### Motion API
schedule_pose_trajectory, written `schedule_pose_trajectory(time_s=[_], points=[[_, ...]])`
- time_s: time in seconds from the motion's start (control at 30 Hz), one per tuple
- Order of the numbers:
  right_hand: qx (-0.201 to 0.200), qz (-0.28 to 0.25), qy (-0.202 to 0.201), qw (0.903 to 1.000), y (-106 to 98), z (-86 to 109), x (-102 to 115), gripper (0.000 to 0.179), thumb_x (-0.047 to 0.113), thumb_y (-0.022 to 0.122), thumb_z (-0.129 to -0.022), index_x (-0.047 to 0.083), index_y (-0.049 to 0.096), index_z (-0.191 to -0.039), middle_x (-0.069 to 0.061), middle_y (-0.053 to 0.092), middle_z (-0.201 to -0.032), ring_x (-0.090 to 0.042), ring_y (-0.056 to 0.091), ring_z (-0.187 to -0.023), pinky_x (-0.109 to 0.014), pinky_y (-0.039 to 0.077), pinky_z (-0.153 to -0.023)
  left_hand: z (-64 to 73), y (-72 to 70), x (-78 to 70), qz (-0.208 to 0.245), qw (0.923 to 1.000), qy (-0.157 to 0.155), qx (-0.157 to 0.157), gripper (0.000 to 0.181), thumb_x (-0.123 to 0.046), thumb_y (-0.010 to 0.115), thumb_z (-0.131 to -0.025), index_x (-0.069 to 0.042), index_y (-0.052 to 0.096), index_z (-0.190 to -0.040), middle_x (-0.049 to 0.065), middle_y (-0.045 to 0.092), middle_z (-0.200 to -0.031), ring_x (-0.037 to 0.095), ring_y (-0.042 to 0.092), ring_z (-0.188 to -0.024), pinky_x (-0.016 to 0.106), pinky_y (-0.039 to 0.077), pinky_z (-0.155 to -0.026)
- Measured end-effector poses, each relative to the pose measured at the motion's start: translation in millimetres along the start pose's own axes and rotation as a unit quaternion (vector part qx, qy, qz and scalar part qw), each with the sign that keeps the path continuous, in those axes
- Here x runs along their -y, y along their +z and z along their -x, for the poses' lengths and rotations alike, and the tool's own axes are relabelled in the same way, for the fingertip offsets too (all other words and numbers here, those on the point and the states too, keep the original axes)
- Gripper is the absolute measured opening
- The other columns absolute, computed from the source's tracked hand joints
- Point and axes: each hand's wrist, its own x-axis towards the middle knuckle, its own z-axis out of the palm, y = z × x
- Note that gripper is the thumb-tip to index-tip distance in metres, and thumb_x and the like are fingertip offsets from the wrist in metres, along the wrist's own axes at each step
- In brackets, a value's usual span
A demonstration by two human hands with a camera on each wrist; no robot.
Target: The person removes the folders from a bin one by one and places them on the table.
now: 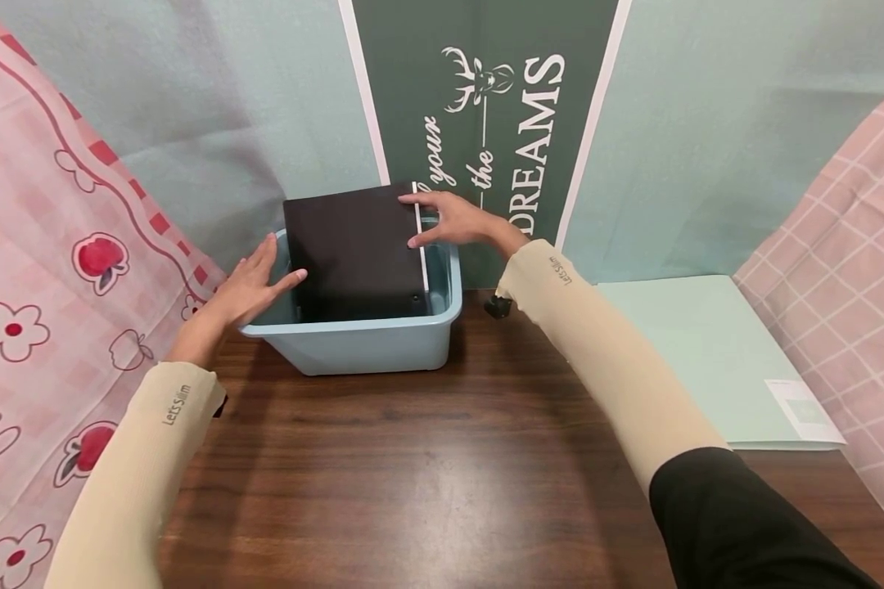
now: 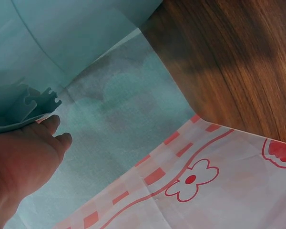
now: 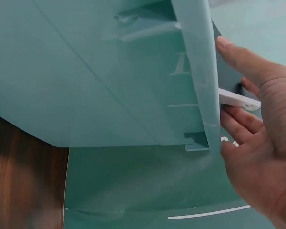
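A black folder (image 1: 354, 249) with a white edge (image 3: 238, 98) stands tilted in a light blue plastic bin (image 1: 354, 348) at the back of the dark wooden table (image 1: 427, 474). My left hand (image 1: 254, 278) is at the bin's left rim with straight fingers, its thumb touching the folder's left edge. My right hand (image 1: 449, 221) reaches over the bin's right side and holds the folder's white edge between thumb and fingers. In the right wrist view the hand (image 3: 262, 143) is beside the bin wall (image 3: 109, 71). The left wrist view shows my fingers (image 2: 52, 138) under the bin's rim (image 2: 19, 105).
A pale green folder (image 1: 707, 352) lies flat at the table's right. A small black clip (image 1: 497, 307) sits by the bin's right corner. Pink patterned cloths (image 1: 44, 270) hang on both sides, and a green poster (image 1: 486, 106) hangs behind the bin.
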Motion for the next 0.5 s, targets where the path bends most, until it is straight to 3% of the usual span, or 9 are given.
schedule_pose_trajectory(time_s=[0.17,0.4,0.5], points=[[-0.015,-0.029,-0.02,0.9993,2.0,3.0,6.4,0.082,0.021,0.087,-0.09,0.016,0.046,-0.162,-0.008,0.042,-0.166,-0.03,0.04,-0.154,-0.04,0.034,-0.126,-1.1,-1.4,-1.8,-0.002,1.0,0.0,0.003,0.101,-0.069,0.037,-0.107,-0.01,-0.022,-0.165,0.011,-0.022,-0.175,0.036,-0.012,-0.163,0.059,-0.007,-0.13],[-0.003,-0.129,-0.027,0.9913,9.2,5.2,11.7,0.082,0.003,0.085,-0.089,0.008,0.045,-0.161,-0.015,0.046,-0.155,-0.036,0.056,-0.141,-0.043,0.051,-0.113,0.0,-1.5,-2.8,-0.003,1.0,-0.003,0.006,0.102,-0.069,0.037,-0.107,-0.009,-0.022,-0.165,0.012,-0.024,-0.174,0.037,-0.013,-0.163,0.06,-0.008,-0.129],[0.003,-0.127,-0.022,0.9917,11.5,5.7,13.1,0.082,0.003,0.085,-0.089,0.009,0.046,-0.16,-0.014,0.045,-0.154,-0.037,0.06,-0.137,-0.043,0.054,-0.109,1.0,-1.2,-3.7,-0.001,1.0,-0.005,0.005,0.102,-0.069,0.037,-0.107,-0.009,-0.021,-0.165,0.013,-0.023,-0.175,0.038,-0.011,-0.163,0.06,-0.007,-0.129]])
